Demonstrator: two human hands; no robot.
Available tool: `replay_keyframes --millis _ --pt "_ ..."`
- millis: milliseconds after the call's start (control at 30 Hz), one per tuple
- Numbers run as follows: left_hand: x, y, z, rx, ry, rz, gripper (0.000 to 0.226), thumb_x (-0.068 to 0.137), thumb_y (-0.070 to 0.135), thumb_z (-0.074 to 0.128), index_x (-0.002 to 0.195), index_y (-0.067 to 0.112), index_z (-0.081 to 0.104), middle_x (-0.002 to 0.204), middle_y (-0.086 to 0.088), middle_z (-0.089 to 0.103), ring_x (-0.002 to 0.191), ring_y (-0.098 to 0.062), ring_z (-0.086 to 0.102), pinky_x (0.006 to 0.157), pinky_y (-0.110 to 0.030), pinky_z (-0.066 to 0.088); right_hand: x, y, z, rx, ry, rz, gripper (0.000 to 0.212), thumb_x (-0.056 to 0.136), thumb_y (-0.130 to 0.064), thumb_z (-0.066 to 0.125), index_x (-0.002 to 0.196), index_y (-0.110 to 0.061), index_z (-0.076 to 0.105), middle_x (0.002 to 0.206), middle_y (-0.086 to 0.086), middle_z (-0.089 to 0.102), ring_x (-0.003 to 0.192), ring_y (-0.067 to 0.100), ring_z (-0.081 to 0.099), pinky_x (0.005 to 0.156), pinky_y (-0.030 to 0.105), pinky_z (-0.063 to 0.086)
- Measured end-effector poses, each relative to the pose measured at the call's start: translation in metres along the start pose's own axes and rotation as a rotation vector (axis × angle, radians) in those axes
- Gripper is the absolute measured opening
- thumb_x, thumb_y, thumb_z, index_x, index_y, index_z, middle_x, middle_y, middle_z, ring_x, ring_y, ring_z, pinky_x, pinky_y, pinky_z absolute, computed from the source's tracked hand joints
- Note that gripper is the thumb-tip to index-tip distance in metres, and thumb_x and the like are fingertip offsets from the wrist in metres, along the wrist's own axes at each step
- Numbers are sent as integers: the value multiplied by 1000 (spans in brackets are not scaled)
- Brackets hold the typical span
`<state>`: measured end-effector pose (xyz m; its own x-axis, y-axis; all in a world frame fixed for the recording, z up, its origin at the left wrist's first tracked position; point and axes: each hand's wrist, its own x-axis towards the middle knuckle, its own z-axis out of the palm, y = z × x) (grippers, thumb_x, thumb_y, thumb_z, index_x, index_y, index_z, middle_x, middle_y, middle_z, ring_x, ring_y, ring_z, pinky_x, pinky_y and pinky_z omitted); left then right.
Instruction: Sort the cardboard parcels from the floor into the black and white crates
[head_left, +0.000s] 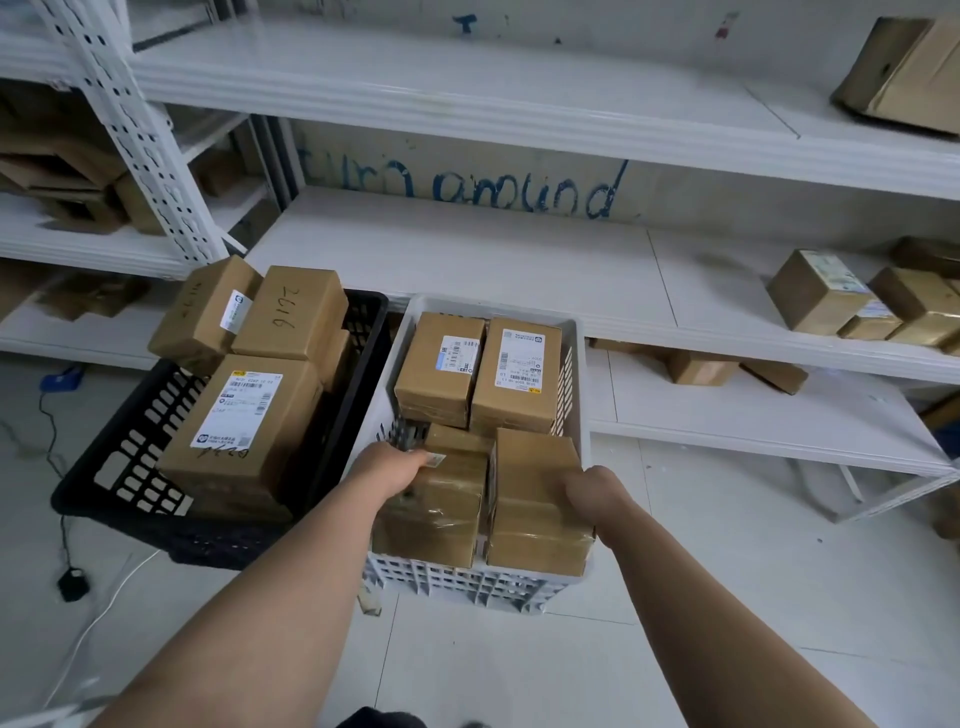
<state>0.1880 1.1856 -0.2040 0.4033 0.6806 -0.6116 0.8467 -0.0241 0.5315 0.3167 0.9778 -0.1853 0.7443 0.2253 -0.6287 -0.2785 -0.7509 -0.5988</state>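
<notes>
The left hand (393, 467) is gripping the near-left parcel (431, 514) at its top corner, and the right hand (592, 491) is clutching the near-right parcel (535, 519) by its edge. Both are sitting side by side in the white crate (467, 584) on the floor (727, 597), with two labelled parcels (441, 364) lying just behind. Beside it on the left, the black crate (124, 467) is holding bigger parcels (244, 415), piling above its rim. Beyond, white shelves (467, 260) are carrying more boxes (815, 296).
</notes>
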Motion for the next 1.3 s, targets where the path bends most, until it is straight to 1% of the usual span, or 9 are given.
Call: replay_keyframes --millis 267,433,533,600,800,933,1067,1167,1300 --pt "-18 0 -14 -58 91 90 47 93 38 54 126 4 58 123 -13 60 104 -27 59 77 -32 45 -23 -29 8 -47 75 -249 43 87 -21 48 129 -14 58 115 8 62 106 28 59 95 41 51" --pt "-34 9 -44 -163 155 165 33 93 28 53 67 11 41 63 -3 35 55 -18 35 55 -28 28 -42 -64 29 3 -23 -366 39 96 -19 52 134 -9 55 103 2 59 85 13 50 82 27 40" --pt "-36 7 -73 -227 167 194 25 93 33 53 77 18 42 78 -3 45 70 -21 43 67 -29 35 -48 -88 48 20 -74 -406 38 97 -18 52 133 -7 56 86 -3 58 68 8 49 68 26 42" --pt "-33 -1 -93 -258 184 201 21 92 36 53 80 22 43 88 -3 47 78 -20 44 73 -31 36 -53 -106 62 4 -117 -421 41 97 -20 52 137 -9 53 102 1 63 72 8 53 60 22 43" --pt "0 -42 -165 -346 280 139 23 92 36 52 91 14 61 80 -4 55 73 -24 58 58 -27 37 -49 -164 137 81 -217 -345 37 97 -23 54 130 -8 59 116 15 65 94 22 64 79 28 53" --pt "45 -78 -220 -353 252 105 26 94 33 53 85 10 61 84 -8 61 70 -21 54 60 -28 35 -45 -203 197 155 -240 -235 39 98 -25 54 135 -13 55 130 7 56 121 25 51 95 34 40" --pt "88 -108 -264 -252 169 56 30 95 29 52 70 14 53 72 -2 55 71 -18 53 64 -27 38 -38 -224 256 236 -236 -71 32 97 -24 54 123 -6 59 100 5 60 100 24 58 94 38 45" --pt "115 -123 -282 -154 40 35 25 97 28 51 76 13 55 75 -5 54 71 -19 53 66 -27 37 -30 -226 288 287 -220 13 32 96 -27 53 123 -10 57 119 7 58 113 27 52 97 39 40" --pt "142 -128 -287 -107 -134 51 31 97 30 52 120 11 61 109 -10 63 102 -25 59 85 -33 46 -25 -224 311 358 -162 110 12 95 -18 58 93 -6 58 96 3 59 95 21 55 95 38 41"
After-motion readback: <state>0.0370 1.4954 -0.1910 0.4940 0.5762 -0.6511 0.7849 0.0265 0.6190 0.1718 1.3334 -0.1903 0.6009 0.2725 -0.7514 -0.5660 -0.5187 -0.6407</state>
